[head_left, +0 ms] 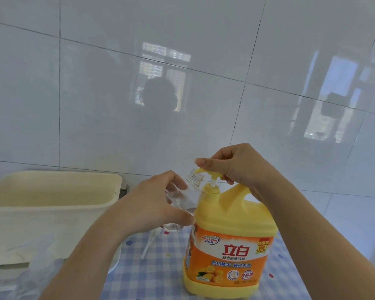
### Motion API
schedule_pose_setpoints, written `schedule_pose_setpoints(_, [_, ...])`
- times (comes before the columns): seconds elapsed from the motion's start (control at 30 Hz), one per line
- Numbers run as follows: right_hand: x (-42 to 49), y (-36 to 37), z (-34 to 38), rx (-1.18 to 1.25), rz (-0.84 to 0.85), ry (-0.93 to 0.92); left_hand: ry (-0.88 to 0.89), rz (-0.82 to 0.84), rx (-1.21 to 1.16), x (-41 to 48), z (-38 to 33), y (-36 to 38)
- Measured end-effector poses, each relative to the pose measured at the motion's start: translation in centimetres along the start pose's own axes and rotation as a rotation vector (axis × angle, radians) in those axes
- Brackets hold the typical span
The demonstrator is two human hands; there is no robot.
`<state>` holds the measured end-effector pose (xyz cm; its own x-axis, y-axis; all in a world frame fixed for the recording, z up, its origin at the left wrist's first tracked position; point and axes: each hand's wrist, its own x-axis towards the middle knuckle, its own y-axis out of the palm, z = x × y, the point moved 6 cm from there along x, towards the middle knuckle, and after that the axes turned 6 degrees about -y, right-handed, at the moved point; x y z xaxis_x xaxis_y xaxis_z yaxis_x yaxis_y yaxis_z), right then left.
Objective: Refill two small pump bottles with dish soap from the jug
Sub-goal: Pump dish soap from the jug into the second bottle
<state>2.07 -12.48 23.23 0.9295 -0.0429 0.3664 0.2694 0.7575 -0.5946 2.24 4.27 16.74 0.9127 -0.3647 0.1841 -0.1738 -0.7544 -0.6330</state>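
Yellow soap jug (230, 245) upright on checked tablecloth (152, 278), right hand (236, 167) curled round its pump head (213, 174), left hand (152, 204) grasping small clear bottle (187, 191) (tilted) — open neck just beside the spout (199, 170)

Setting: domestic kitchen.
Evidence:
- Glossy white wall tiles (193, 29) with dark grout, spanning 9 to 3 o'clock.
- Barred window reflection (164, 68) in the tiles at 12 o'clock.
- Cream plastic tub (52, 210) at 9 o'clock.
- Tabletop (156, 278) under blue-and-white checked covering with coloured dots, 6 o'clock.
- Yellow, orange-labelled dish-soap jug (230, 247) with pump, citrus pictured, 5 o'clock.
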Motion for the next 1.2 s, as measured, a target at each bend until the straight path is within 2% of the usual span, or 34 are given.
schedule_pose_setpoints(0.17, [-0.3,-0.1,1.1,-0.116,0.030,-0.007,0.009,-0.030,-0.006,0.2,0.0,-0.1])
schedule_pose_setpoints(0.27, [0.8,-0.5,2.9,-0.169,-0.079,-0.069,0.028,-0.049,-0.024,0.3,0.0,0.1])
schedule_pose_setpoints(0.33, [2.6,0.1,3.7,-0.306,-0.109,-0.085,0.037,-0.056,-0.018,0.3,-0.1,0.1])
schedule_pose_setpoints(0.47, [5.0,2.9,2.3,-0.536,0.003,0.001,0.034,-0.044,-0.030,0.5,-0.1,0.2])
schedule_pose_setpoints(0.57, [5.1,3.9,0.7,-0.530,0.093,0.083,0.038,-0.037,-0.029,0.6,0.0,0.1])
schedule_pose_setpoints(1.2, [4.7,4.9,-1.2,-0.560,0.097,0.153,-0.003,0.020,0.024,1.2,0.8,0.8])
